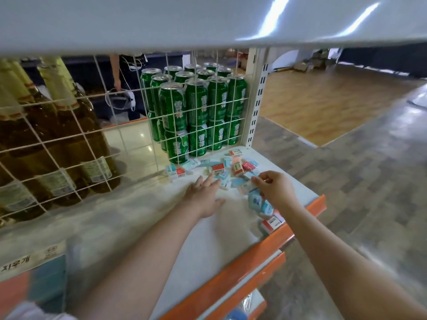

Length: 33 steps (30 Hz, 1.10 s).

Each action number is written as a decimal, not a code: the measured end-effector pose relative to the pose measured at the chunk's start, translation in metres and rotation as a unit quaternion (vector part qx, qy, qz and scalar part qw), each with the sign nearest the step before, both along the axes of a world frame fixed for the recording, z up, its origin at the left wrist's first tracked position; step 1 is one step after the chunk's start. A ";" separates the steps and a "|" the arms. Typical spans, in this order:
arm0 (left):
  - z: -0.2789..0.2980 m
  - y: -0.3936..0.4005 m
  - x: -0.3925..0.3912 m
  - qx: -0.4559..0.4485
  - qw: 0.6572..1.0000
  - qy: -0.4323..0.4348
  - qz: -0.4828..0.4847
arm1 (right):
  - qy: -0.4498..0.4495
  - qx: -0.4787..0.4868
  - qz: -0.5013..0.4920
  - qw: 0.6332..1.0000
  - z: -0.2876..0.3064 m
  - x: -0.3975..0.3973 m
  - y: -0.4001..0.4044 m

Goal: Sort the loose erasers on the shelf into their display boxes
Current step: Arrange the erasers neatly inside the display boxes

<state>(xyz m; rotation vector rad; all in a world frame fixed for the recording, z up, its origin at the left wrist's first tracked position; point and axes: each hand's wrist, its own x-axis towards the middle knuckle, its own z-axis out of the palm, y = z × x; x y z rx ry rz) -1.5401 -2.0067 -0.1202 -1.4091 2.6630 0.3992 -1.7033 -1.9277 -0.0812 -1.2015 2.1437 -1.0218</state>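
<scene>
A: Roughly, where does the pile sit from the person's hands?

B: The loose erasers (231, 168) lie scattered at the far right end of the shelf (143, 218), just in front of the wire grid (76, 144) and the green cans (196, 107). A second small cluster (261, 204) trails toward the near right edge, by the orange lip.

A: And which hand is closer?

B: The right hand (276, 189) is already in among them; its grip looks pinched together on a pale blue eraser (250, 180) at the fingertips, though blur makes the hold uncertain. The left hand (204, 196) lies flat with fingers spread apart, holding nothing, its tips just touching the left edge of the pile.

A: Where would the erasers have to go?

B: A display box (34, 280) shows only at the near left corner, well apart from the pile. So any carry would likely run from far right back to near left, and the left hand is on that side.
</scene>
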 end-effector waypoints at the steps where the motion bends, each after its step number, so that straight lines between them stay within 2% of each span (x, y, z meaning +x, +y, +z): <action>1: -0.002 -0.002 -0.001 0.005 1.000 0.000 0.000 | -0.013 -0.001 -0.005 1.000 0.000 -0.001 0.000; 7: -0.008 -0.007 0.000 -0.013 0.998 0.055 0.000 | -0.038 0.009 -0.007 0.999 -0.003 -0.003 -0.001; 13: -0.013 -0.002 0.015 -0.051 0.987 0.151 0.024 | -0.036 0.012 0.005 0.999 -0.008 0.001 -0.004; 20: -0.017 0.010 0.042 0.000 0.961 0.247 0.125 | -0.010 -0.010 0.051 0.999 -0.013 0.012 -0.001; 25: -0.019 0.016 0.046 0.038 0.944 0.261 0.199 | 0.014 -0.008 0.103 0.995 -0.016 0.023 0.009; 30: -0.017 0.021 0.046 0.029 0.952 0.242 0.186 | 0.067 0.015 0.127 0.989 -0.021 0.023 0.017; 33: -0.020 0.029 0.046 0.027 0.947 0.266 0.176 | 0.084 0.015 0.130 0.988 -0.024 0.021 0.019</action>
